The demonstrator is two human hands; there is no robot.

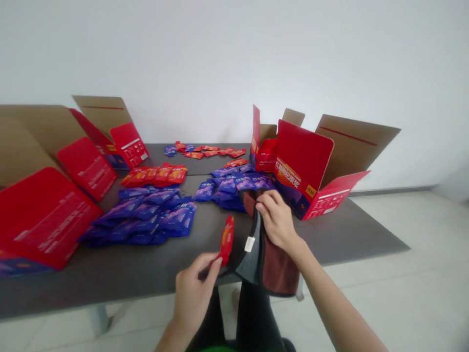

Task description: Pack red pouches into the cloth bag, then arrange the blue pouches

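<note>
Between the thumb and fingers of my left hand [198, 281] is a red packet [227, 239], held upright over the table's front edge. My right hand [276, 217] is closed on the top of a brown and grey cloth bag [280, 266] with dark trim and a small white label. The bag hangs at the front edge, its lower part below the tabletop. Just behind my right hand lies a pile of blue packets [227, 186]. A larger heap of blue packets [146, 217] is to the left of the red packet.
Open red boxes stand at the left [44, 210] and right [304, 161] of the grey table [344, 234]. Red packets [156, 175] lie behind the left heap. Several small red and blue packets [205, 150] lie scattered near the wall.
</note>
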